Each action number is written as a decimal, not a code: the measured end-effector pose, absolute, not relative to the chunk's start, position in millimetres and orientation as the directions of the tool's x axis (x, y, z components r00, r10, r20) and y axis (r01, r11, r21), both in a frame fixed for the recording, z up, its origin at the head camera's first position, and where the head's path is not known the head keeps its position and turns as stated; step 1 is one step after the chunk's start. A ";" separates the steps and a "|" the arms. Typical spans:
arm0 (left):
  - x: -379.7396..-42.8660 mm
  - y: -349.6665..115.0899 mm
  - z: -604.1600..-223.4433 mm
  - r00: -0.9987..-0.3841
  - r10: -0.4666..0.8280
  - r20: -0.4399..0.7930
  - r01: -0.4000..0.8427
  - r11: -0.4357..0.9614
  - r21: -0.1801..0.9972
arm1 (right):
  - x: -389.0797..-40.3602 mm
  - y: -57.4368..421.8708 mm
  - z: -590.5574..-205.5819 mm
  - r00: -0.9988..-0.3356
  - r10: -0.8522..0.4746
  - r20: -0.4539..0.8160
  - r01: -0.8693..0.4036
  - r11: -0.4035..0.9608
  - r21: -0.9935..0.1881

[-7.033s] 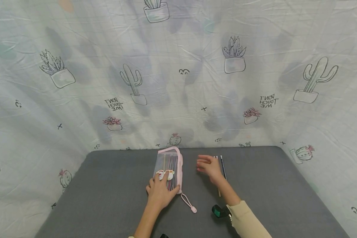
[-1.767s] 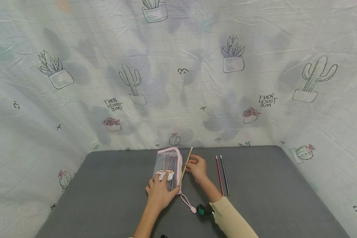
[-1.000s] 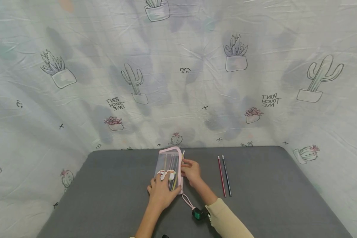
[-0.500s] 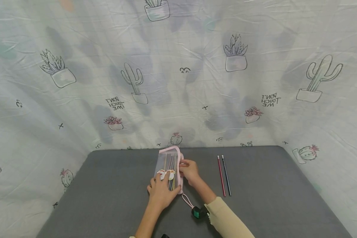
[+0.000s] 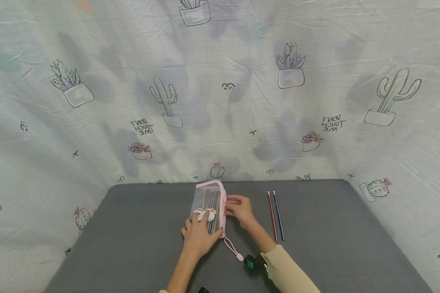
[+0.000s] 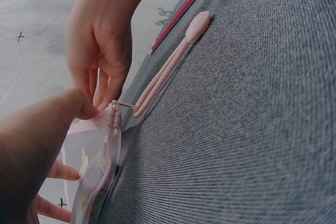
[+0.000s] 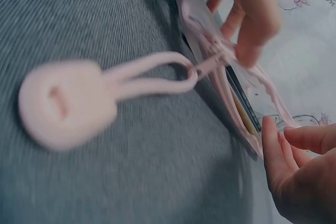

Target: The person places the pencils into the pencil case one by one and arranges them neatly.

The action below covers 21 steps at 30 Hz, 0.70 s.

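A clear pencil case [image 5: 199, 199] with pink trim lies on the grey table, several pencils [image 5: 214, 199] showing through it. My left hand [image 5: 198, 240] holds its near end, fingers over the face with stickers, thumb [image 7: 252, 45] beside the zip. In the right wrist view the zipped side gapes, and a dark pencil [image 7: 242, 98] and a yellowish one lie inside. My right hand [image 5: 240, 209] is at this opening with no pencil visible in its fingers, which are extended and close together. A pink zip-pull loop [image 5: 232, 246] trails from the near corner.
A red pencil [image 5: 273, 217] and a dark blue pencil [image 5: 279, 215] lie side by side to the right of my right hand. A white cloth [image 5: 242, 101] printed with cacti hangs behind the table's back edge.
The yellow pencil, earlier in my right hand, went through the opening into the pencil case. My right hand has since drawn back slightly right. The left hand stays on the case.
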State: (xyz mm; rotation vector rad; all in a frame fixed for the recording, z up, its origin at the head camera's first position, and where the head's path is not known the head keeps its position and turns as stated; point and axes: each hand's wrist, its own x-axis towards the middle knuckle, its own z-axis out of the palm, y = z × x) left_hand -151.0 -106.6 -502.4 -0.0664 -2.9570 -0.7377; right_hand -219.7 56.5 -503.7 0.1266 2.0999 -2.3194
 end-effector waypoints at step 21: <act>-151.8 -106.7 -502.5 -0.996 0.017 0.087 0.056 0.882 0.467 | -207.7 114.2 -494.6 -0.990 0.135 0.035 -0.038 -0.023 -0.999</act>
